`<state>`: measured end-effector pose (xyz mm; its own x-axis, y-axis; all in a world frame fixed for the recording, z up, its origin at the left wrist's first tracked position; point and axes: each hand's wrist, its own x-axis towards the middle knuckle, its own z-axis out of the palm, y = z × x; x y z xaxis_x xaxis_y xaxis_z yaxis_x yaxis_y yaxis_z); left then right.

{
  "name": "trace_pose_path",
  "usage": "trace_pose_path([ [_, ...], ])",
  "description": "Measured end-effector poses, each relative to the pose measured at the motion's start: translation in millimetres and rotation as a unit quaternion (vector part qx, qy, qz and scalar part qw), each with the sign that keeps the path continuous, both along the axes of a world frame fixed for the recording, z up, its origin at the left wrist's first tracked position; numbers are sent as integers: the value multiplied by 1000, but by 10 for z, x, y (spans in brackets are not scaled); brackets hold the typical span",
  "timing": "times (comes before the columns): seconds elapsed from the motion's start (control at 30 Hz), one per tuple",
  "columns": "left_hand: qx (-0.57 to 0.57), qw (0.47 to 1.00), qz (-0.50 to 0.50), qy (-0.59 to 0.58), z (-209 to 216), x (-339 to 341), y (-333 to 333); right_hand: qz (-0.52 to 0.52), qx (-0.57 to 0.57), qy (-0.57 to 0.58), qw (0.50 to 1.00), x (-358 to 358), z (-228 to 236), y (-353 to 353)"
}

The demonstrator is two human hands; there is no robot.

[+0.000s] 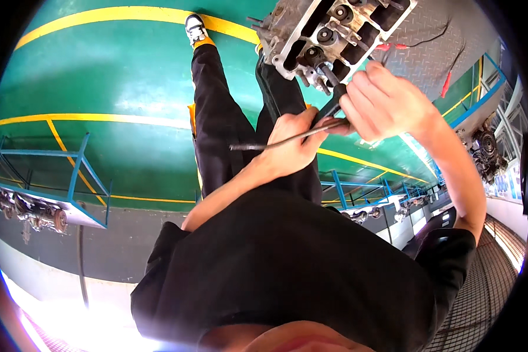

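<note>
Cylinder head (338,36) is cut off at the top of view; black tool (331,105) sits just below it, tip contact hard to make out. Left hand (293,142) closes around the tool, palm hidden; right hand (384,102) curls beside it, grip cannot be told, near a thin metal rod (252,146). Grey tread plate (419,67) lies right of the cylinder head, yellow-lined green floor (117,70) left

Rough metal cylinder head (328,36), dull metal rod (287,140), glossy floor (129,64), matt cloth shirt (276,252)
</note>
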<state>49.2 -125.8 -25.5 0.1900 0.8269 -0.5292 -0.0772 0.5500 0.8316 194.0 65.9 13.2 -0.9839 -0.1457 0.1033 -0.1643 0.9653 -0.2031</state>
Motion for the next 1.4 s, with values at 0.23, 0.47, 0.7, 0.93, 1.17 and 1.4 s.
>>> trace_pose_path([
  [0.23,16,999,30,-18,-5,19,-82,-208,12,-40,977,12,81,-339],
  [0.47,-10,1000,-18,10,47,-11,-49,-306,14,-39,951,29,51,-526],
  [0.7,2,999,-21,30,60,-10,-25,-404,12,-60,913,14,70,-686],
  [0.93,-13,999,11,45,84,30,-82,-529,-30,-87,843,-116,132,-897],
  [1.17,1,996,-39,79,132,-39,-36,-597,-95,-124,787,-215,267,-910],
  [1.4,0,991,-78,108,149,-25,-94,-602,-95,-126,783,-229,259,-907],
])
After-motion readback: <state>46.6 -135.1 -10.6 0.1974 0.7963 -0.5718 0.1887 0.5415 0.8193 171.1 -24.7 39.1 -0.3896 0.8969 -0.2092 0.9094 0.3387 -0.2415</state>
